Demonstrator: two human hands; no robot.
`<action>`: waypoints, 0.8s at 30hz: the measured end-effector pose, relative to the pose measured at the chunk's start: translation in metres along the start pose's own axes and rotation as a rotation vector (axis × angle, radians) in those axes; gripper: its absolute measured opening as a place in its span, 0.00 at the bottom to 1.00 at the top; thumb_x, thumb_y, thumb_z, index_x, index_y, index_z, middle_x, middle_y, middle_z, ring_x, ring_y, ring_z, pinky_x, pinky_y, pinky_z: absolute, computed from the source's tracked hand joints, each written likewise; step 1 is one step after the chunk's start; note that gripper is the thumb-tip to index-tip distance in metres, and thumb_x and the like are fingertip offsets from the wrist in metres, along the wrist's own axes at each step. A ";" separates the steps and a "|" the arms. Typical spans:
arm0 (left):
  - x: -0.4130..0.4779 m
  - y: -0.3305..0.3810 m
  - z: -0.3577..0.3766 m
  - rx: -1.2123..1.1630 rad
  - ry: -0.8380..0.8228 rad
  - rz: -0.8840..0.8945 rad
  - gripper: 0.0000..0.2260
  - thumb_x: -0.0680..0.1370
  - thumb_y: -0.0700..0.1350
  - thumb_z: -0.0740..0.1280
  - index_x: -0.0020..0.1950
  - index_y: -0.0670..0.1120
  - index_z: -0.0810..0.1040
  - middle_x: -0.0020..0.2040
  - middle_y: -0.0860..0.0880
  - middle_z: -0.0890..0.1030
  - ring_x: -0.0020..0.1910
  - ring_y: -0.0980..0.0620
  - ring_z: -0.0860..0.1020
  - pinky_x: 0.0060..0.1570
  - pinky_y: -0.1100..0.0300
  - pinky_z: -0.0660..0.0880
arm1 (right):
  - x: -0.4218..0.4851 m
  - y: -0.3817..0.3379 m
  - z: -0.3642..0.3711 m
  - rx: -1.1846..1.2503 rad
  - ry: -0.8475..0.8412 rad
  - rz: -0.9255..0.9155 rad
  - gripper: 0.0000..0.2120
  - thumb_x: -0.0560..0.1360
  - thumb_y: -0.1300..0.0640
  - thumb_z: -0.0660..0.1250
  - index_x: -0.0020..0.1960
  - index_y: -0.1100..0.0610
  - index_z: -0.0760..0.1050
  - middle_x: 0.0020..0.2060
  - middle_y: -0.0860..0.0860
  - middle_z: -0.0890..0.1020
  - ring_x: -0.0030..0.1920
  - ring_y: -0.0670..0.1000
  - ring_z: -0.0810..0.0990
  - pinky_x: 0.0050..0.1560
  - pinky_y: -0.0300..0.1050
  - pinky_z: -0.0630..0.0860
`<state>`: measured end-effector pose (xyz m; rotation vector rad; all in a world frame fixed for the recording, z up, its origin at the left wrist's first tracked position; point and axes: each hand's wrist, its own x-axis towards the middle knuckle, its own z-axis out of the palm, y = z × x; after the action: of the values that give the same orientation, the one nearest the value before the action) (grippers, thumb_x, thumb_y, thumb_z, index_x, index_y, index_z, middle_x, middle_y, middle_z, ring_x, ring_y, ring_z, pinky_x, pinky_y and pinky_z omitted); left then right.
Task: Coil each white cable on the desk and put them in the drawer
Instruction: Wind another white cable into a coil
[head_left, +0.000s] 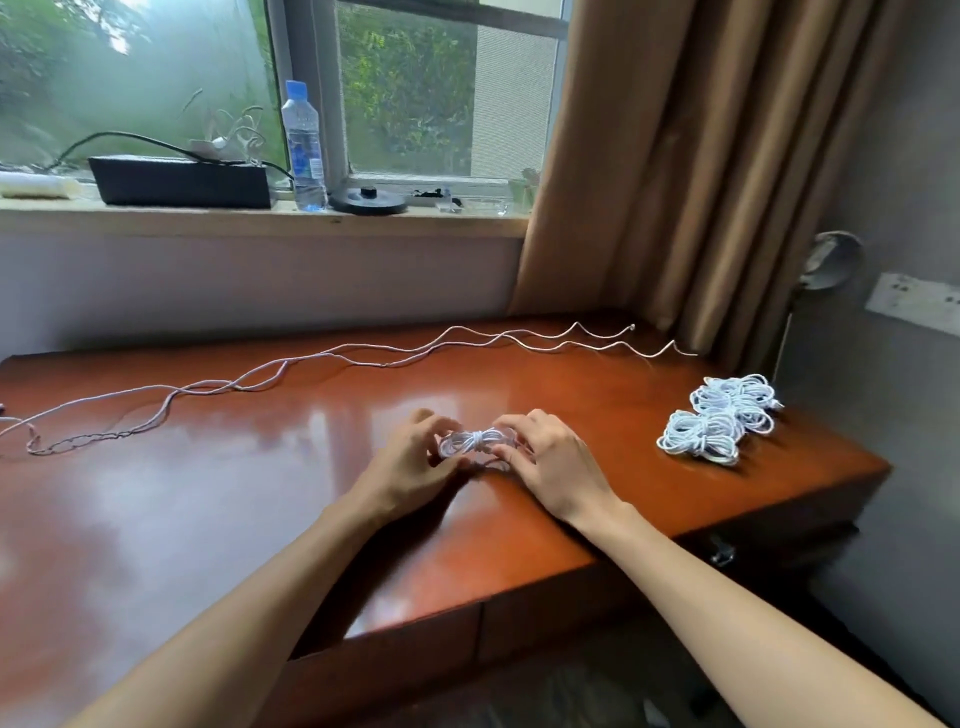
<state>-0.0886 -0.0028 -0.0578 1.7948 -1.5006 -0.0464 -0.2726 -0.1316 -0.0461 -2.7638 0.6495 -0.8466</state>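
Looks like the coiling step is in hand: the person's left hand (410, 460) and right hand (553, 460) each pinch one end of a small coil (470, 441) of white cable with curled fingers, low over the middle of the desk (234, 509), apparently cinching the wrap round its waist. Two finished bundles (701, 436) sit by the right edge, loose cables (363, 358) run along the back, and the drawer (597, 597) looks closed. The next move probably needs the tail tucked snugly so the coil doesn't spring open.

Both forearms reach forward, left grip (410, 463) and right grip (551, 457) pinching either end of one coiled cable (472, 440).
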 end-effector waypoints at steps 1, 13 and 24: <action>0.005 0.006 0.009 -0.015 -0.008 0.016 0.18 0.74 0.52 0.75 0.59 0.44 0.81 0.52 0.48 0.75 0.43 0.61 0.75 0.42 0.72 0.70 | -0.005 0.008 -0.005 -0.004 0.005 0.018 0.16 0.80 0.48 0.67 0.67 0.50 0.76 0.50 0.47 0.78 0.52 0.50 0.76 0.57 0.45 0.74; 0.057 0.068 0.089 -0.084 -0.049 0.185 0.13 0.75 0.45 0.76 0.59 0.45 0.82 0.47 0.56 0.74 0.41 0.61 0.76 0.45 0.75 0.68 | -0.055 0.091 -0.057 -0.065 0.121 0.158 0.15 0.78 0.50 0.71 0.64 0.50 0.79 0.47 0.45 0.74 0.51 0.49 0.76 0.57 0.48 0.77; 0.078 0.108 0.138 -0.047 -0.106 0.245 0.12 0.75 0.54 0.70 0.57 0.54 0.81 0.49 0.58 0.76 0.46 0.57 0.76 0.52 0.52 0.77 | -0.085 0.139 -0.088 -0.242 0.164 0.214 0.15 0.78 0.45 0.69 0.64 0.46 0.78 0.49 0.43 0.77 0.54 0.49 0.75 0.62 0.49 0.67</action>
<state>-0.2204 -0.1413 -0.0579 1.5813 -1.7708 -0.0546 -0.4355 -0.2199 -0.0560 -2.7797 1.1238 -1.0120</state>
